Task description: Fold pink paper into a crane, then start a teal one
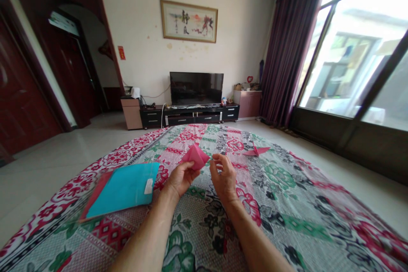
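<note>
My left hand (184, 177) grips a pink piece of folded origami paper (196, 157) between thumb and fingers, holding it raised above the patterned cloth. The paper has a diamond-like shape with a pointed right corner and visible creases. Just to the right of that corner, my right hand (223, 176) hovers with loosely curled fingers, thumb and fingertips apart and nothing visible between them. A finished-looking pink paper crane (256, 151) rests on the cloth farther right.
A floral cloth (280, 204) covers the round table. On its left lies a clear packet of blue and red paper sheets (124, 191). Beyond the table stand a television (196, 88) on a low black cabinet (191, 117), and a purple curtain (283, 46) beside large windows.
</note>
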Action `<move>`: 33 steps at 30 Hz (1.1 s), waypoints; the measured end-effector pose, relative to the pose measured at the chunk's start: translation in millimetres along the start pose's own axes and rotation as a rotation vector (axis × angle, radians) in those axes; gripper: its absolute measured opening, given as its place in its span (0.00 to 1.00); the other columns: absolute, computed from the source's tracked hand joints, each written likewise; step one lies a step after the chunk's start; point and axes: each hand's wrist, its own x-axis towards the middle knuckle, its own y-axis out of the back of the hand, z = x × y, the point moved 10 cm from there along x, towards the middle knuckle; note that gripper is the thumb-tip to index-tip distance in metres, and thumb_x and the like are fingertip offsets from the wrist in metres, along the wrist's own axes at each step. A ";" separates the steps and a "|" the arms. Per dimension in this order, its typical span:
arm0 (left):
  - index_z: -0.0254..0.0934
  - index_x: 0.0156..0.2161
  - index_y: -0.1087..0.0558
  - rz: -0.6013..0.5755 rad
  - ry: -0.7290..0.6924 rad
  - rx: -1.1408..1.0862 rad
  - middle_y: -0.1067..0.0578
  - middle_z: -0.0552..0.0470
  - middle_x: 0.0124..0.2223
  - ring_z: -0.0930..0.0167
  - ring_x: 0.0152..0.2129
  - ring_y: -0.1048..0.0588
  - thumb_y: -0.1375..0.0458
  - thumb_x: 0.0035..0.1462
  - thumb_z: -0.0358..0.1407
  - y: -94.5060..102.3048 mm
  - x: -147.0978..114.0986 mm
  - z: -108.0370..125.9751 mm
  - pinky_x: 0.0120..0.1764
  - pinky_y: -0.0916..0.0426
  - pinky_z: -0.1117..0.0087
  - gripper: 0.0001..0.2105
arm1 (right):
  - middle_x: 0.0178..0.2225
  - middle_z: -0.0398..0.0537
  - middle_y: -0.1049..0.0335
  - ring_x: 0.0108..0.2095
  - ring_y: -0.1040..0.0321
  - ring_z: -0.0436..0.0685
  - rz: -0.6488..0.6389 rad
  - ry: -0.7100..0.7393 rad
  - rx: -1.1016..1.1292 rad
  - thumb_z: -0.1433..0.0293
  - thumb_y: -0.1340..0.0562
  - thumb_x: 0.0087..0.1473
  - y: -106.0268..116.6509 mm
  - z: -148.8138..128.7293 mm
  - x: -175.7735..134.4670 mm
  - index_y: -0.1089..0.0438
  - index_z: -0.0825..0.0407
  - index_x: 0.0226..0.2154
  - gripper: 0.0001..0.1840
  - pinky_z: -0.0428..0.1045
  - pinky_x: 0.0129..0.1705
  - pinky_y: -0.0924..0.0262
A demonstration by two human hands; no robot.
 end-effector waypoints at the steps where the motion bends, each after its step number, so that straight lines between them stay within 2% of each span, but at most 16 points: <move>1: 0.29 0.29 0.30 -0.005 0.002 -0.006 0.24 0.49 0.25 0.73 0.20 0.26 0.43 0.46 0.22 0.0 0.4 -0.3 0.24 0.27 0.73 0.04 | 0.33 0.48 0.30 0.31 0.33 0.53 0.005 -0.047 0.019 0.66 0.42 0.51 -0.1 7.1 -0.3 0.31 0.51 0.34 0.08 0.48 0.32 0.35; 5: 0.29 0.30 0.30 -0.042 -0.002 -0.012 0.24 0.49 0.26 0.72 0.21 0.26 0.44 0.45 0.22 -3.5 0.5 0.1 0.25 0.27 0.73 0.05 | 0.27 0.47 0.28 0.28 0.32 0.54 -0.014 -0.225 0.079 0.61 0.42 0.50 -3.4 27.3 -3.0 0.29 0.52 0.31 0.12 0.47 0.30 0.37; 8: 0.30 0.29 0.30 -0.057 -0.008 -0.002 0.24 0.49 0.25 0.73 0.21 0.26 0.45 0.45 0.22 -6.3 -0.4 0.4 0.25 0.28 0.73 0.05 | 0.26 0.47 0.28 0.27 0.32 0.54 -0.047 -0.272 0.111 0.60 0.41 0.49 -6.7 28.6 -4.1 0.28 0.53 0.31 0.14 0.47 0.30 0.38; 16: 0.27 0.26 0.27 -0.156 -0.009 0.105 0.25 0.47 0.24 0.72 0.23 0.26 0.43 0.42 0.23 -12.2 2.1 -3.8 0.29 0.28 0.72 0.03 | 0.21 0.43 0.31 0.26 0.33 0.53 -0.108 -0.259 0.221 0.60 0.40 0.47 -13.3 19.6 -5.0 0.29 0.52 0.28 0.12 0.45 0.26 0.40; 21: 0.27 0.24 0.26 -0.134 -0.016 0.105 0.25 0.47 0.24 0.72 0.22 0.26 0.43 0.41 0.22 -10.2 2.1 -2.6 0.29 0.28 0.72 0.04 | 0.21 0.43 0.32 0.27 0.33 0.53 -0.103 -0.271 0.228 0.61 0.40 0.47 -12.3 18.4 -5.1 0.30 0.52 0.27 0.11 0.45 0.26 0.39; 28: 0.27 0.24 0.26 -0.149 -0.016 0.103 0.24 0.47 0.25 0.72 0.23 0.26 0.41 0.40 0.23 -15.6 -1.6 -0.7 0.31 0.28 0.72 0.03 | 0.25 0.45 0.30 0.29 0.33 0.53 -0.137 -0.226 0.254 0.63 0.40 0.47 -15.1 10.2 -4.9 0.29 0.52 0.27 0.09 0.46 0.30 0.37; 33: 0.29 0.24 0.27 -0.197 -0.045 0.080 0.25 0.49 0.25 0.73 0.24 0.27 0.42 0.40 0.23 -21.0 -2.6 1.6 0.32 0.29 0.72 0.03 | 0.33 0.48 0.30 0.36 0.33 0.54 -0.180 -0.161 0.276 0.66 0.40 0.48 -19.5 4.0 -5.9 0.30 0.52 0.27 0.07 0.45 0.31 0.36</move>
